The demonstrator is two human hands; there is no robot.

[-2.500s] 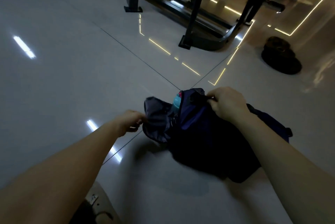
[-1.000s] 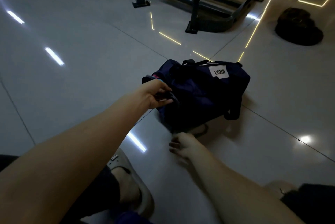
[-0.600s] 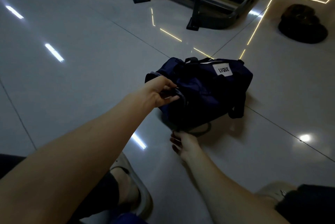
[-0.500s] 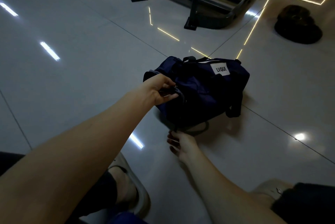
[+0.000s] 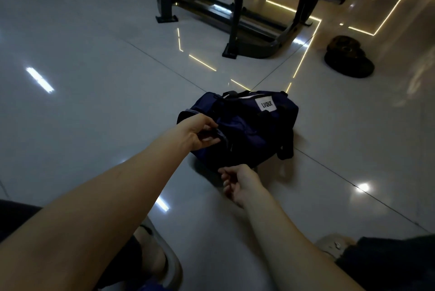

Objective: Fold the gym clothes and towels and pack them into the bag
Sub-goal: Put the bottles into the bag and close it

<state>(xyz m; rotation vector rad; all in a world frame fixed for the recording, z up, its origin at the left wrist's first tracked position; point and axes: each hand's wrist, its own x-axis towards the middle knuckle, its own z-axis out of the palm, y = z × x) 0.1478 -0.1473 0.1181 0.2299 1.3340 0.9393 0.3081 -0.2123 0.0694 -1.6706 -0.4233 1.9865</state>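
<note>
Floor (image 5: 94, 102): glossy pale tiles with bright strips of light reflected in them
Bag (image 5: 249, 130): dark blue duffel lying on the floor at 12 o'clock from the person, long axis running from 8 to 2 o'clock
Label (image 5: 265, 104): white patch with dark letters on the bag's top, toward its 1 o'clock side
Strap (image 5: 286, 147): dark loop hanging down the bag's 4 o'clock corner onto the floor
Left grip (image 5: 196, 134): a bare hand at the bag's 9 o'clock end, thumb and fingers closed in a pinch on a dark bit of the bag there; whether that is a zip pull or a fabric edge cannot be told
Right grip (image 5: 240, 182): a bare hand at the bag's 6 o'clock, palm turned up, fingers loosely curled and relaxed, close to the bag's near lower edge; contact with it cannot be told
Clothes and towels: none show outside the bag
Machine (image 5: 237, 19): dark metal gym frame standing on the floor at 12 o'clock, well beyond the bag
Plates (image 5: 348, 59): low dark round pile at 2 o'clock from the bag, well apart
Sandals: one at 7 o'clock (image 5: 169, 264), one at 5 o'clock (image 5: 329, 246), on the person's feet
</note>
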